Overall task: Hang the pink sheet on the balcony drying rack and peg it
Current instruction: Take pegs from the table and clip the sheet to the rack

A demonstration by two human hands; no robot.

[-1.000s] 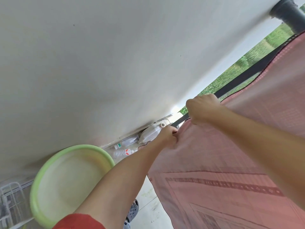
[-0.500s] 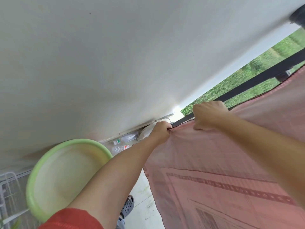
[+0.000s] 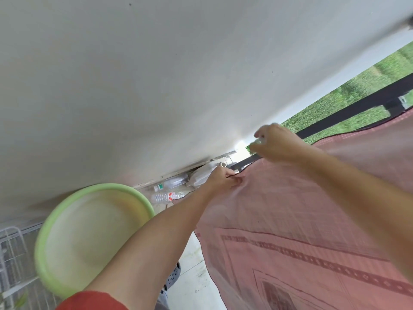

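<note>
Red sleeve [image 3: 89, 300] at the bottom edge. Grey perforated shoe [image 3: 173, 276] on the floor under the left forearm. Green basin [image 3: 111, 186] at left, beside a white wire rack [image 3: 11, 253]. Pink sheet [image 3: 312, 220] draped over the black rail [image 3: 357, 106], filling the right of the view. Left grip [image 3: 223, 177]: thumb and fingers pinched on the sheet's top edge, by the rail's end. Right grip [image 3: 277, 144]: raised just above the rail, fingers blurred with something pale at the tips; cannot tell if it holds anything. Plastic bottles [image 3: 165, 196] lie at the wall's foot. Grass [image 3: 335, 97] beyond.
</note>
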